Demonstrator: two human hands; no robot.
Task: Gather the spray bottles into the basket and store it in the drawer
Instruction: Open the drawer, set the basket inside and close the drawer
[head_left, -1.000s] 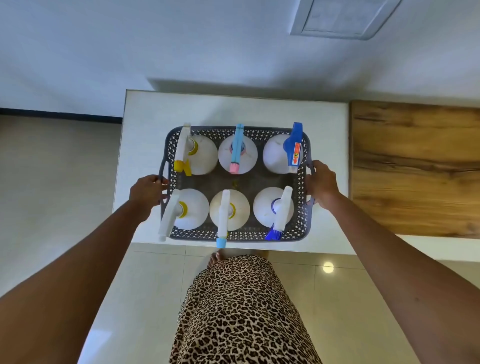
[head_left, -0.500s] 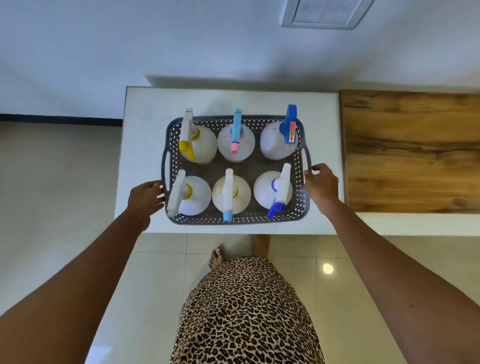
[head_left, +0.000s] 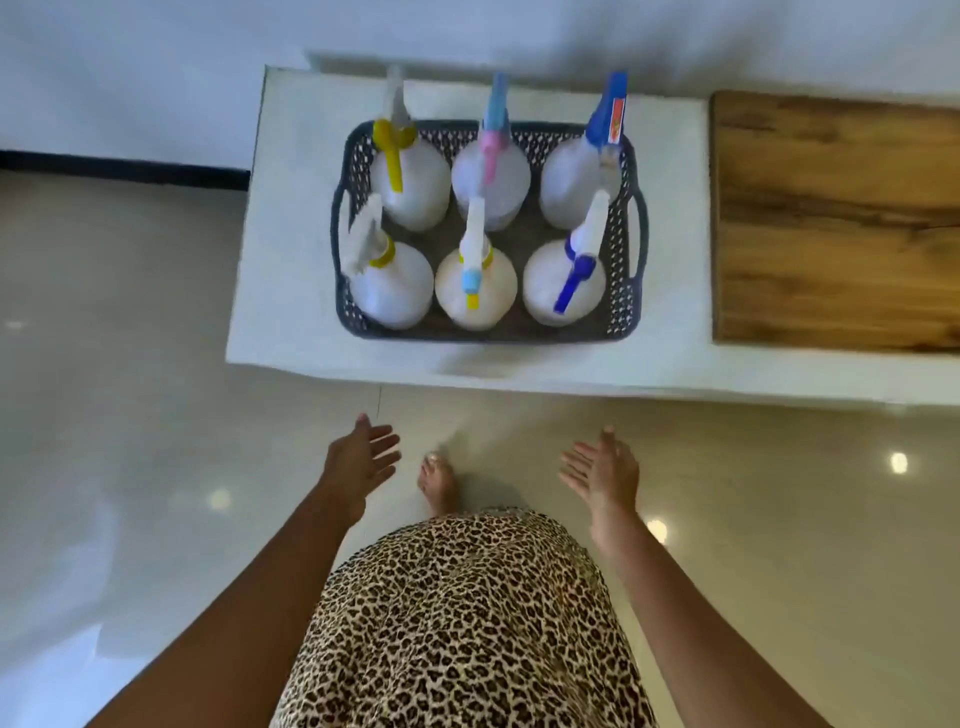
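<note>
A dark grey perforated basket (head_left: 631, 249) rests on the white cabinet top (head_left: 291, 249). Several white spray bottles stand upright inside it in two rows, among them one with a yellow collar (head_left: 410, 182), one with a pink and light-blue trigger (head_left: 491, 176) and one with a dark blue trigger (head_left: 563, 280). My left hand (head_left: 358, 462) and my right hand (head_left: 602, 467) hover over the floor, well in front of the cabinet edge, palms turned inward, fingers spread, holding nothing. No drawer is visible.
A wooden panel (head_left: 831, 223) lies on the counter to the right of the basket. The white wall runs behind the cabinet. Glossy beige floor tiles (head_left: 130, 415) spread below, with my bare foot (head_left: 439, 480) and leopard-print skirt in front.
Both hands have let go of the basket handles and pulled back toward me, now apart from it. The view has backed away from the cabinet; the basket stays on top.
</note>
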